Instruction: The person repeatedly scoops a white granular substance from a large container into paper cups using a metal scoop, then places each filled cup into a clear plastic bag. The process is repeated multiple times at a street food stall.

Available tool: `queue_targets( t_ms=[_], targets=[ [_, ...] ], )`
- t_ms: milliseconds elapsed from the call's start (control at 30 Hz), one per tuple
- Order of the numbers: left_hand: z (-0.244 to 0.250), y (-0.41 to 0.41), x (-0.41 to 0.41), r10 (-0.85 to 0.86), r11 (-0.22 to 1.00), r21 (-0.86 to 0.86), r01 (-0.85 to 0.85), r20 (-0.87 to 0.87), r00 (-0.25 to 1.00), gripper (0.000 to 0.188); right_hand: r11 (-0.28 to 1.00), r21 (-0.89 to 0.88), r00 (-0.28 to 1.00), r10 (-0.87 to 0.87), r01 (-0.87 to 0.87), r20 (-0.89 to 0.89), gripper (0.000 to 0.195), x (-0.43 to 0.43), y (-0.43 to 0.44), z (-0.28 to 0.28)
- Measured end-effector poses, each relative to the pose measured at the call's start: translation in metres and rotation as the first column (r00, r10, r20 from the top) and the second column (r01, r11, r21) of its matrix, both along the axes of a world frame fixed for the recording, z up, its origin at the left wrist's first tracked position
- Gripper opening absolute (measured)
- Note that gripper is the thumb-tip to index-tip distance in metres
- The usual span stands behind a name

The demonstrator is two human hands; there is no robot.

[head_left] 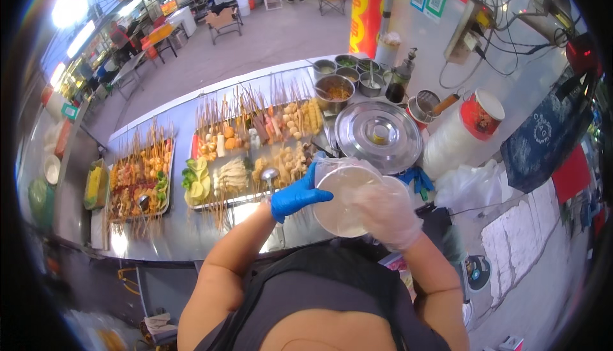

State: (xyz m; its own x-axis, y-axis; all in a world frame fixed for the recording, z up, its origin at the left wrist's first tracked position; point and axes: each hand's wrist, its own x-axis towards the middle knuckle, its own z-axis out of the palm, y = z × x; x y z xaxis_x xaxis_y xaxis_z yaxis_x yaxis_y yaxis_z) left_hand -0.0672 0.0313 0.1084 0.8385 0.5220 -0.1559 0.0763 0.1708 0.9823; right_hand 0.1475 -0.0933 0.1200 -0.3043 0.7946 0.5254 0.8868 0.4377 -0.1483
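My left hand (300, 194), in a blue glove, holds the left side of a round white bowl (342, 202) with thin clear plastic about its rim. At the bowl's right side is my right hand (390, 214), in a loose clear plastic glove; it is blurred, and its finger grip is partly hidden. Just beyond the bowl lies a round steel lid (378, 135). Left of my hands stands a steel tray of skewered food (230, 174) with a ladle (269, 175) in it. A second tray of skewers (139, 183) stands farther left.
Steel pots of sauces and toppings (335, 93) stand at the back, beside a dark sauce bottle (398, 83). A strainer (426, 104), stacked paper bowls (481, 114) in plastic and white plastic bags (471, 186) are at right. Cables and a power strip (467, 35) are on the wall.
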Motion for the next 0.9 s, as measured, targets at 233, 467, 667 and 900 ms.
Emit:
queue_targets(
  t_ms=[233, 467, 667, 900],
  targets=[
    [-0.014, -0.017, 0.019, 0.067, 0.991, 0.114, -0.065, -0.01, 0.998, 0.093, 0.908, -0.271, 0.912, -0.216, 0.319, 0.35, 0.056, -0.05, 0.045, -0.03],
    [-0.033, -0.006, -0.001, 0.281, 0.957, 0.064, -0.284, 0.058, 0.958, 0.083, 0.687, -0.717, 0.967, 0.083, 0.119, 0.24, 0.054, -0.052, 0.038, 0.021],
    [-0.022, -0.015, 0.01, 0.124, 0.989, 0.067, -0.131, 0.092, 0.988, 0.086, 0.949, -0.306, 0.987, -0.025, 0.073, 0.157, 0.03, -0.044, 0.033, -0.007],
    [-0.029, -0.012, -0.004, 0.124, 0.991, 0.016, -0.131, 0.212, 0.969, 0.09, 0.982, -0.126, 0.291, -0.08, -0.141, -0.953, 0.057, -0.016, 0.005, 0.0]
  ],
)
